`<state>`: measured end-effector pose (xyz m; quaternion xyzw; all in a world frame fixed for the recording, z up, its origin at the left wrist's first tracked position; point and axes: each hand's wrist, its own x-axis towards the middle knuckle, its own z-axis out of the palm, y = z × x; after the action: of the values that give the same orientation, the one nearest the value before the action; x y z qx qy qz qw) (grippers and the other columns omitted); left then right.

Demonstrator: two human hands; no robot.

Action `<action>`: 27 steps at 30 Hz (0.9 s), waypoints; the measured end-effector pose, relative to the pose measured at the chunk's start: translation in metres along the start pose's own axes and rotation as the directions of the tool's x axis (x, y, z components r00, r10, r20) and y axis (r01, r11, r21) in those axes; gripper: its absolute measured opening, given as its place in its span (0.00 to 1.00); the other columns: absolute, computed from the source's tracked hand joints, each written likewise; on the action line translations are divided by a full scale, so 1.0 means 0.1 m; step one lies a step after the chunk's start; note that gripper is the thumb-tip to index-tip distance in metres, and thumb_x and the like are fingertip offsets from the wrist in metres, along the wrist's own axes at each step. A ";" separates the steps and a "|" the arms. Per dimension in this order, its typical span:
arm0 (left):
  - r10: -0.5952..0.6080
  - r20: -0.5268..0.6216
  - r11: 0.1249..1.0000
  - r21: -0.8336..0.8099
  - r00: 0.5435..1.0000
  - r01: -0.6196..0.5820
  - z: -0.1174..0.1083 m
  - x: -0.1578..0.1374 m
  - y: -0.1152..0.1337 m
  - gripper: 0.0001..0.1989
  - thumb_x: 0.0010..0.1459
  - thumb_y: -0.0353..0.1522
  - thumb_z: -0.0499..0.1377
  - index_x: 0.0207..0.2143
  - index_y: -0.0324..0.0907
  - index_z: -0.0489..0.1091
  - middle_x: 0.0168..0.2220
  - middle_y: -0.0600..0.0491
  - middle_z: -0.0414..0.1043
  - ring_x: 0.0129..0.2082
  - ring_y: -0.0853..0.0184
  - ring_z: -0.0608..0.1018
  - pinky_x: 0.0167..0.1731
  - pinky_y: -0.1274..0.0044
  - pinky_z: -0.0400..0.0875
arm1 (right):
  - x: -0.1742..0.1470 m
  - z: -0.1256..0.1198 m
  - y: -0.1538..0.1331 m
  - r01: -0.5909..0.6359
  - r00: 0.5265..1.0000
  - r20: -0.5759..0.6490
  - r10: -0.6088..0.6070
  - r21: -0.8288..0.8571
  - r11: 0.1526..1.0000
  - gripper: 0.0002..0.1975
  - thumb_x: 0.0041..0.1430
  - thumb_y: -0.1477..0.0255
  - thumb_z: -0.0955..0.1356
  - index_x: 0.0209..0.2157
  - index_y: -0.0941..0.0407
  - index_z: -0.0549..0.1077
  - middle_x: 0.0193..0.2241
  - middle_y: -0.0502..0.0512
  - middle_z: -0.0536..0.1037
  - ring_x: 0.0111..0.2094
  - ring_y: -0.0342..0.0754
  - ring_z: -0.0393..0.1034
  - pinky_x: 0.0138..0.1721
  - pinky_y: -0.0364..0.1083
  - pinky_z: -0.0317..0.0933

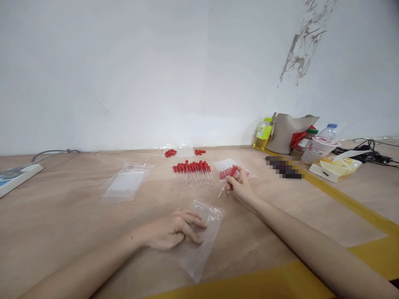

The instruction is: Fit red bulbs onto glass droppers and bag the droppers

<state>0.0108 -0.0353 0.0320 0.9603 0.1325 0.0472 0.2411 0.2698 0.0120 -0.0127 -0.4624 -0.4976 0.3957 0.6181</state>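
Pinching a red-topped dropper [233, 170] in closed fingers, the right hand [241, 185] is seemingly gathering it up, while the left hand [170, 230], fingers loosely spread, is resting on a clear bag [201, 253], probably needing opening next, toward the desk's [62, 224] front edge.

The left hand [168, 230] lies across a zip-lock bag [204, 254], and the plastic beneath goes right out of sight! Over to the right hand [240, 186], masking the middle of the red-bulbed dropper [233, 170] and blocking part of the bulb-filled bag [228, 163] behind. Both forearms [305, 243] run out of frame, and the left edge slices off the power strip [29, 176]! Pixelation swallows the dark items [293, 176], no telling what they are; lettering on the yellow-green-labelled bottle [263, 132] is too tiny to read.
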 end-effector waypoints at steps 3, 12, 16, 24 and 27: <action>-0.128 -0.182 0.988 -0.106 0.975 0.110 0.04 0.04 0.01 0.11 0.53 0.29 0.50 0.28 0.44 0.72 0.47 0.55 0.67 0.47 0.62 0.67 0.48 0.69 0.59 | -0.05 0.04 0.03 -0.034 0.999 -0.020 0.035 0.066 0.997 0.25 0.44 0.65 0.67 0.41 0.53 0.51 0.19 0.39 0.65 0.14 0.38 0.61 0.14 0.40 0.61; -0.327 -0.402 0.894 0.160 0.855 0.418 0.36 0.06 0.18 0.23 0.51 0.44 0.54 0.49 0.46 0.61 0.51 0.48 0.59 0.49 0.55 0.62 0.46 0.62 0.59 | -0.21 0.09 0.03 -0.138 0.990 0.035 0.135 0.130 0.982 0.21 0.46 0.62 0.66 0.38 0.53 0.52 0.17 0.39 0.65 0.16 0.41 0.67 0.18 0.42 0.64; -0.296 -0.352 0.897 0.217 0.888 0.385 0.32 0.04 0.03 0.23 0.54 0.42 0.52 0.52 0.47 0.59 0.55 0.48 0.56 0.54 0.56 0.59 0.50 0.62 0.54 | -0.25 0.11 0.00 -0.190 0.981 0.060 0.183 0.157 0.969 0.19 0.48 0.64 0.66 0.37 0.53 0.53 0.17 0.40 0.66 0.16 0.41 0.67 0.17 0.40 0.62; -0.291 -0.227 0.922 0.193 0.929 0.336 0.22 0.03 -0.15 0.27 0.59 0.41 0.46 0.59 0.46 0.44 0.60 0.50 0.47 0.59 0.62 0.51 0.57 0.62 0.41 | -0.34 0.15 -0.06 -0.331 0.924 0.275 0.265 0.231 0.915 0.12 0.49 0.67 0.66 0.34 0.55 0.60 0.22 0.46 0.70 0.21 0.40 0.69 0.24 0.41 0.65; -0.284 -0.200 0.930 0.182 0.938 0.320 0.18 0.04 -0.17 0.28 0.60 0.43 0.43 0.60 0.46 0.41 0.60 0.50 0.45 0.59 0.63 0.50 0.57 0.61 0.39 | -0.34 0.08 -0.08 -0.313 0.863 0.443 0.244 0.087 0.946 0.12 0.47 0.67 0.68 0.32 0.58 0.65 0.18 0.45 0.69 0.15 0.36 0.63 0.16 0.35 0.57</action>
<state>0.0135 -0.0283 0.0084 0.9409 0.3033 0.0768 0.1298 0.2558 -0.0214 -0.0126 -0.3820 -0.5158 0.6099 0.4648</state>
